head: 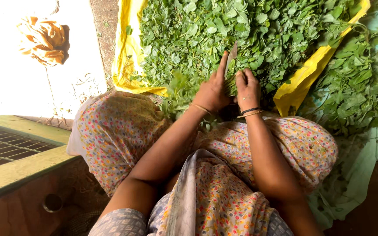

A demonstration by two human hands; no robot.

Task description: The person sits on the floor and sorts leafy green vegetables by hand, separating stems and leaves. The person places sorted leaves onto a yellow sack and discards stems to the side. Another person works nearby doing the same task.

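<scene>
A large heap of green leafy stems [241, 30] lies on a yellow sheet [130, 57] in front of my knees. My left hand [213, 89] grips a bunch of the greens [181, 89], its forefinger stretched up along an upright metal blade [231, 57]. My right hand [247, 89] is closed on the same bunch just right of the blade. Both wrists wear thin bangles. The base of the blade is hidden behind my hands.
More loose greens [355, 87] lie on a pale green cloth [359, 175] at the right. A crumpled orange cloth [44, 39] sits in bright sunlight at the upper left. A wooden box with a metal grille [5, 148] stands at the left.
</scene>
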